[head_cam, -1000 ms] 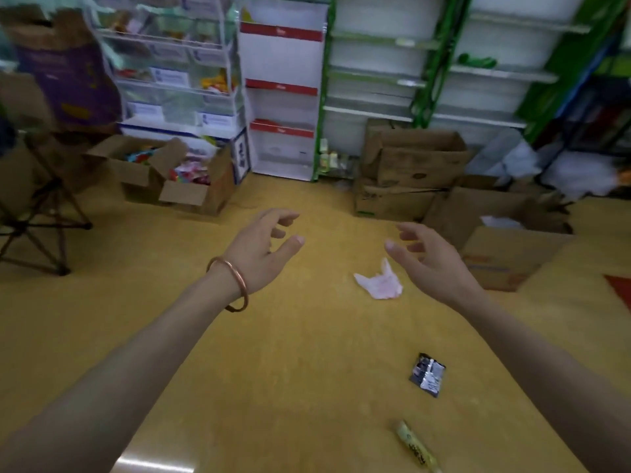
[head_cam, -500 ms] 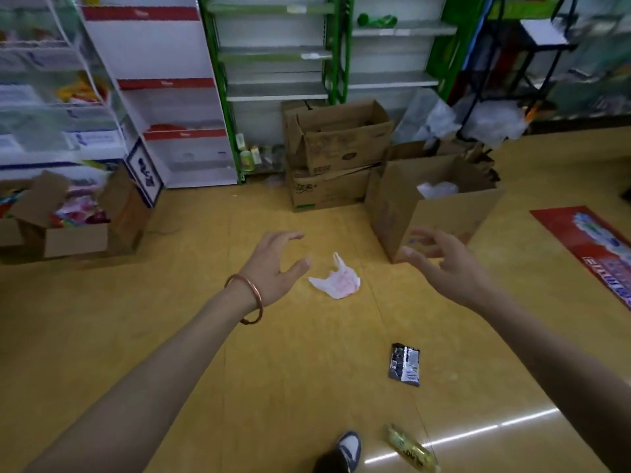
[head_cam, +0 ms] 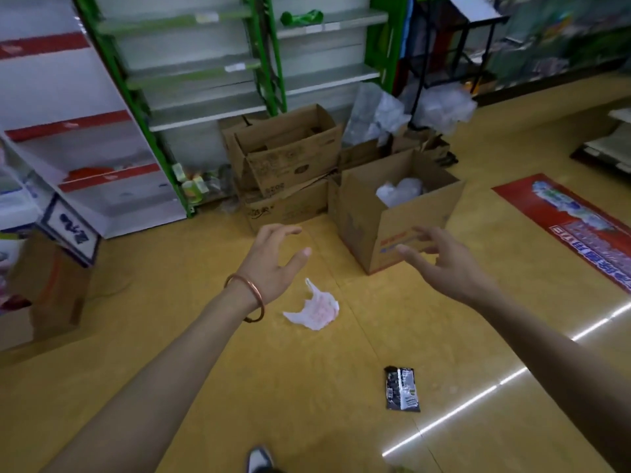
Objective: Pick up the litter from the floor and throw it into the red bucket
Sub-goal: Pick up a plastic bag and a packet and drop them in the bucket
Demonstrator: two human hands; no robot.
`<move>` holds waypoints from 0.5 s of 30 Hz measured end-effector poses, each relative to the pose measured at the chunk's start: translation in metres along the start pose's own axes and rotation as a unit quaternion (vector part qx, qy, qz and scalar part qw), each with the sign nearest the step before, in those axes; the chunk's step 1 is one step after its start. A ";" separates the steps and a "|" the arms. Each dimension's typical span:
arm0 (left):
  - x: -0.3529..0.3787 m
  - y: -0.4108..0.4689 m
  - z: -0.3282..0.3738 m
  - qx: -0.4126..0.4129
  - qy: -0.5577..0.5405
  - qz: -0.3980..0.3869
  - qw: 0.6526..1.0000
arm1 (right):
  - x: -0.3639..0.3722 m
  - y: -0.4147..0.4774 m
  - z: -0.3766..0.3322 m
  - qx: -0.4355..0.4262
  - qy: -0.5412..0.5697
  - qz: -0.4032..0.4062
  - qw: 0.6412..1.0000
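A crumpled white and pink plastic bag (head_cam: 316, 310) lies on the yellow floor in the middle of the view. Further right and nearer to me lies a black snack wrapper (head_cam: 402, 388). My left hand (head_cam: 273, 266), with a copper bangle at the wrist, hovers above and just left of the bag with its fingers loosely spread and holding nothing. My right hand (head_cam: 447, 264) is stretched out to the right of the bag, fingers spread, also holding nothing. No red bucket is in view.
An open cardboard box (head_cam: 392, 213) with white plastic inside stands just beyond my right hand. More boxes (head_cam: 283, 158) are stacked against green shelves (head_cam: 211, 80). A red floor mat (head_cam: 573, 227) lies at right. My shoe (head_cam: 258, 459) shows at the bottom edge.
The view has swung right and tilted down. The bag and wrapper have shifted in the view, and the yellow wrapper at the bottom has almost dropped out. Both hands stay spread and hold nothing.
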State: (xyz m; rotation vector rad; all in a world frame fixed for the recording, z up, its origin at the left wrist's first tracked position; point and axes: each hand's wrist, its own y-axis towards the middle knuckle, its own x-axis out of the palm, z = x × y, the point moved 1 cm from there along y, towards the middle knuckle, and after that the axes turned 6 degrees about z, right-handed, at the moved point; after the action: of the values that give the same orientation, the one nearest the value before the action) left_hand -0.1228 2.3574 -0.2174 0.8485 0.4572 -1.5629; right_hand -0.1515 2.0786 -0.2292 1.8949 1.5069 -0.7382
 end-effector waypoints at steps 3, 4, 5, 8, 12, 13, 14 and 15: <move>0.017 0.037 -0.006 0.024 -0.010 -0.024 0.999 | 0.003 0.019 0.006 0.020 -0.001 0.016 1.000; 0.024 0.051 -0.009 0.032 -0.013 -0.037 0.999 | 0.004 0.027 0.009 0.032 -0.006 0.022 0.999; 0.028 0.062 -0.013 0.038 -0.015 -0.048 0.998 | 0.006 0.033 0.011 0.041 -0.010 0.024 0.999; 0.038 0.111 -0.024 0.062 -0.035 -0.085 0.994 | 0.013 0.062 0.015 0.074 -0.011 0.041 0.996; 0.041 0.189 -0.029 0.106 -0.063 -0.115 0.986 | 0.021 0.107 0.008 0.130 0.003 0.079 0.988; 0.042 0.206 -0.029 0.118 -0.072 -0.124 0.983 | 0.021 0.118 0.005 0.142 -0.003 0.086 0.986; 0.043 0.222 -0.028 0.131 -0.077 -0.137 0.979 | 0.021 0.127 0.002 0.159 -0.006 0.093 0.983; 0.045 0.237 -0.026 0.145 -0.082 -0.151 0.974 | 0.020 0.134 0.000 0.175 -0.006 0.102 0.979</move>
State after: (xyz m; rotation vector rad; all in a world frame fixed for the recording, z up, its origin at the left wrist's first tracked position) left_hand 0.1133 2.3021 -0.2250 0.8906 0.2478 -1.9987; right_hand -0.0163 2.0683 -0.2284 2.2577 1.2084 -0.9644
